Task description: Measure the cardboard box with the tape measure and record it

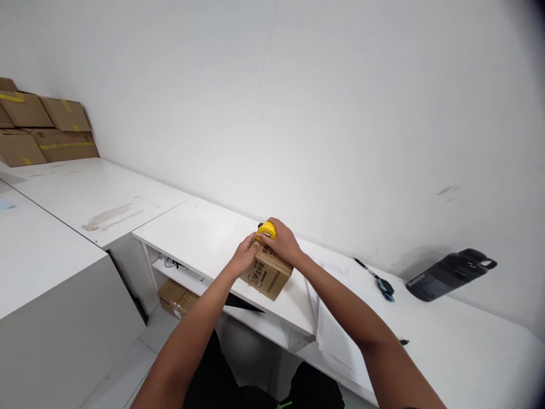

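A yellow tape measure (pixel 267 228) is in my right hand (pixel 286 243), whose fingers wrap round its case just over the top of a small cardboard box (pixel 272 279). My left hand (pixel 245 255) is closed at the front end of the tape measure, fingertips pinched where the blade comes out. Whether any blade is drawn out is too small to tell. The box, with dark printing on its side, stands on the white desk (pixel 204 227); my hands hide part of its top.
Paper sheets (pixel 340 343) lie right of the box. Farther right are a black bottle (pixel 447 275) on its side and a dark pen-like item (pixel 361 263) beside a small dark blue object (pixel 385 287). Cardboard boxes (pixel 63 128) are stacked at far left; another carton (pixel 174 295) sits below the desk.
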Available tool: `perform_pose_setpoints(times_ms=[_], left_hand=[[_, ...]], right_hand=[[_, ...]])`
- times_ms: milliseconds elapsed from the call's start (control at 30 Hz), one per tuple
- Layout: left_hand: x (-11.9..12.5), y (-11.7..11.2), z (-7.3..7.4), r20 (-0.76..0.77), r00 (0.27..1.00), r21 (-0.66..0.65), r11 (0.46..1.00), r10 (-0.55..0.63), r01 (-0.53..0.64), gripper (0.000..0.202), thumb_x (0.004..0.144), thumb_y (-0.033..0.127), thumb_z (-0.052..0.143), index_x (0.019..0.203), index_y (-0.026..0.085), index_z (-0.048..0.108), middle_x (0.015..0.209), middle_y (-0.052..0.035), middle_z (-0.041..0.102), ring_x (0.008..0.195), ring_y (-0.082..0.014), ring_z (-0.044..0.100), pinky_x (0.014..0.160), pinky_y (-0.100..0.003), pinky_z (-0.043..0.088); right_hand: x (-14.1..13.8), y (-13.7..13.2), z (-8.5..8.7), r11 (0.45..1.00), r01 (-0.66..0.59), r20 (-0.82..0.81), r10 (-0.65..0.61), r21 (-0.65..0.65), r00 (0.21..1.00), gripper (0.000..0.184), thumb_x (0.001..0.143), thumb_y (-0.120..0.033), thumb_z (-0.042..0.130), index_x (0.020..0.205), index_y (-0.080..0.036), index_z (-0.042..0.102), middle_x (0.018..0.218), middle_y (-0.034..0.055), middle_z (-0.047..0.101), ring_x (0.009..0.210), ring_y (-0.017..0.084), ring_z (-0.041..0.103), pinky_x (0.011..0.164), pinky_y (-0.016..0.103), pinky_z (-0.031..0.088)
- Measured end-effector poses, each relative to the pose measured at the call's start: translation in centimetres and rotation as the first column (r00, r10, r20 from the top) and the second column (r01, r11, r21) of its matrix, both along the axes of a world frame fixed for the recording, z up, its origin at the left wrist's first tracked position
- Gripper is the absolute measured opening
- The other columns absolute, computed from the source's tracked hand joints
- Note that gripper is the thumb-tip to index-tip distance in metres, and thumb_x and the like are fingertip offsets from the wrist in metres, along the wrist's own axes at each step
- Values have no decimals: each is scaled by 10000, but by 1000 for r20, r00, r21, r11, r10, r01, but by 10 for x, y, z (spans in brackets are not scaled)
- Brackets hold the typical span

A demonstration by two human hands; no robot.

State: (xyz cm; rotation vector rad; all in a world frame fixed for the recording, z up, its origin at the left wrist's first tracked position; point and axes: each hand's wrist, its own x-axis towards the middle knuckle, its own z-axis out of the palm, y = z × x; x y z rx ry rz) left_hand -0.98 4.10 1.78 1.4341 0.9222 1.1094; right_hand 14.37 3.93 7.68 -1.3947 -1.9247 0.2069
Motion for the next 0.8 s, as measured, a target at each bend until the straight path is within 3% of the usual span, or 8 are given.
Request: perform_pose_setpoints(times_ms=[167,300,433,600,700,800], left_hand=[[3,3,-2,-2,999,-19,999,49,-49,541,861,386,541,1374,215,517,1515,-60,405,1368,-253,414,1107,-364,351],[7,6,-1,37,999,-32,999,8,-7,545,849,379,550,1365,203,530,1466,-61,475,1320,-257,471,1096,-377,366],[10,9,3,54,998,-57,998,-28,31,548,837,389,560,1350,197,544,1388,-63,561,1238,-254,544,1048,-375,418],[12,9,2,91,996,-42,999,-15,19,529,837,381,560,1328,184,561,1379,-66,569,1243,-253,536,1050,-369,413],[12,9,-1,107,994,-61,998,-20,26,546,829,373,569,1335,166,552,1349,-88,590,1198,-268,564,1029,-390,428],[10,9,-2,127,992,-57,998,-15,23,529,837,370,566,1329,176,556,1323,-89,607,1186,-275,569,1025,-407,430]], right_hand=[[40,-44,-1,997,70,65,-71,22,995,364,836,-502,561,1091,-243,566,1029,67,642,907,243,600,777,365,468],[84,-89,-12,980,199,6,-199,20,980,432,807,-575,588,1089,-247,580,1021,69,663,873,254,615,766,373,480],[102,-111,-23,963,270,-45,-270,-8,962,475,791,-602,603,1090,-235,578,1031,72,670,853,248,622,761,370,491],[92,-101,-23,966,249,-57,-245,67,968,506,791,-587,617,1142,-227,565,1090,88,659,913,258,626,793,379,499],[70,-76,-17,977,172,0,-173,124,985,466,815,-540,605,1165,-236,561,1119,88,643,953,261,620,790,382,500],[38,-41,-11,991,108,54,-113,84,992,406,837,-478,586,1171,-249,553,1129,74,634,951,249,615,770,369,491]])
